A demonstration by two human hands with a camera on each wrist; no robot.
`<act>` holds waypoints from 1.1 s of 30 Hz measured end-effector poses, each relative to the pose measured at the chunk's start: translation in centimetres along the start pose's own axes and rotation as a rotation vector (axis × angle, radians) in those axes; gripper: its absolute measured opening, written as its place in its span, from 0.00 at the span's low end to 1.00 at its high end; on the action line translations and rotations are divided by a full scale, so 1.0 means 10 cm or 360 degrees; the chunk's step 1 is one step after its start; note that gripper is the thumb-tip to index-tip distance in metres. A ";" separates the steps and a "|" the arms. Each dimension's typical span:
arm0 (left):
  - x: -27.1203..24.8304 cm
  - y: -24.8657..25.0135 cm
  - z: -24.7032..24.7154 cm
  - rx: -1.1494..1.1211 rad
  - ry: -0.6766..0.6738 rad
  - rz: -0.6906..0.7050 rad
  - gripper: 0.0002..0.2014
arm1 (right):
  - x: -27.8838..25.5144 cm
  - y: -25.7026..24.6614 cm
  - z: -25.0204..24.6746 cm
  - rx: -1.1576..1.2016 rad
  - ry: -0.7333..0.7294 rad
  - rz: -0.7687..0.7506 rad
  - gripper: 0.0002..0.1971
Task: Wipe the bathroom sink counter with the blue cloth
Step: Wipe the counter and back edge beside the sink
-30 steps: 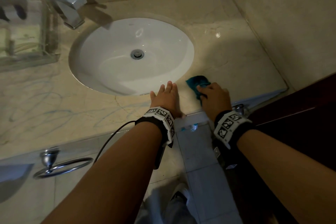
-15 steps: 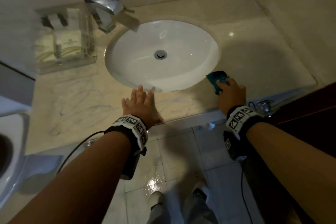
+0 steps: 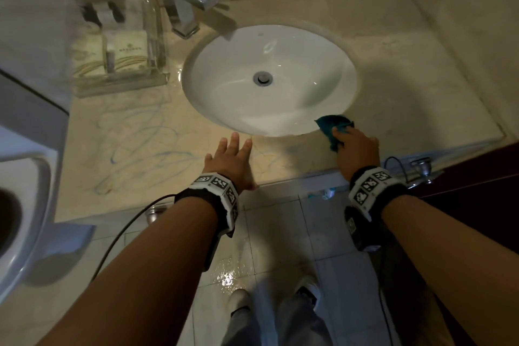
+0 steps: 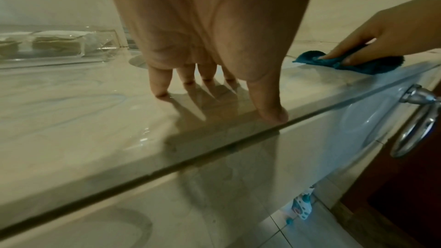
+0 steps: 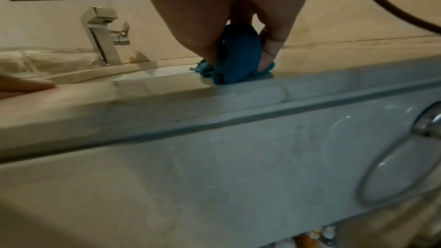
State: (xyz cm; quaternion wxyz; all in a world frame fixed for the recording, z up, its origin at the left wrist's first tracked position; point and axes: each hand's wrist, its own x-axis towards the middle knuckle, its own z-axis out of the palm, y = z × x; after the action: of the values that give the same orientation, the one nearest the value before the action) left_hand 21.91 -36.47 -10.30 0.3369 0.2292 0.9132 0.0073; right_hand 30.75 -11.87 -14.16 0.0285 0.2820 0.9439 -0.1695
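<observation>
Two hands are seen over one counter. One blue cloth is gripped by the right hand, with the fingers curled over it and the thumb pinched against its side (seen best from the right wrist), and it is pressed on the counter at the near right rim of the sink. Part of the cloth sticks out beyond the fingertips toward the basin. The left hand is laid on the counter with its fingers straight and spread, nothing held, the thumb at the front edge. Just beyond those fingertips lies the near rim of the one white oval sink. One chrome tap stands behind the sink, well beyond both hands. One clear tray of toiletries is set far to the left of the left fingers. Faint blue scribble marks are seen on the pale marble left of the left hand. Two chrome towel rings are fixed on the counter's front panel, one below the right hand. Pale, wet-looking floor tiles and one toilet at far left are also seen.
</observation>
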 end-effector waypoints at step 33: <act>0.06 -0.01 -0.08 0.0098 -0.0100 0.0076 0.57 | -0.32 -0.49 0.07 0.0056 -0.0039 -0.0188 0.19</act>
State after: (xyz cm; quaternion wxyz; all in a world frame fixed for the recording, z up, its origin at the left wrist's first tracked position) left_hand 20.98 -36.15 -10.02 0.3579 0.2612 0.8963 -0.0201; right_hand 30.71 -17.58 -12.82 0.0251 0.2241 0.9554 -0.1909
